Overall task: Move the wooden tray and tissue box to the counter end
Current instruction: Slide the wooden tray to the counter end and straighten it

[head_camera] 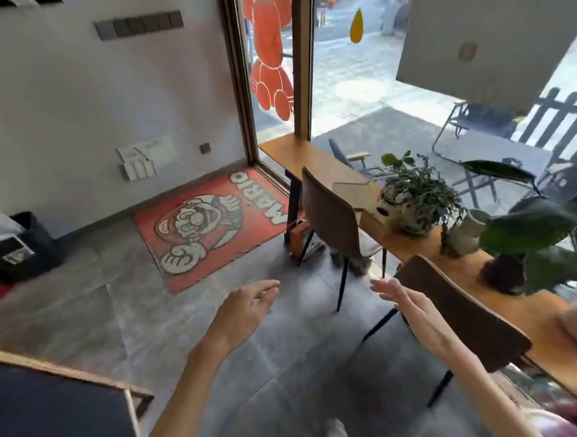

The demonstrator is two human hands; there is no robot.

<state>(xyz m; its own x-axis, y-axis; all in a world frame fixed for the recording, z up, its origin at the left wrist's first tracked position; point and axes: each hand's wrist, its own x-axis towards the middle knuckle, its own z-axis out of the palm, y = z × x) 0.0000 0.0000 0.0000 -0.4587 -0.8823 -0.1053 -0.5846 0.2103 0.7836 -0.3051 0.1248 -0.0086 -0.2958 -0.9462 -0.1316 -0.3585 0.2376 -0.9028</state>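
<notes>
Counter (314,162): wooden tray (353,190) and tissue box (386,211) on it. Left hand (248,308), right hand (407,307): before it, released, empty.

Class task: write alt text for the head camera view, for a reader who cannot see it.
Two empty, open hands, left hand and right hand, reach forward over a grey tiled floor. Ahead right, a wooden counter by the window holds a wooden tray, tissue box and potted plants.
</notes>
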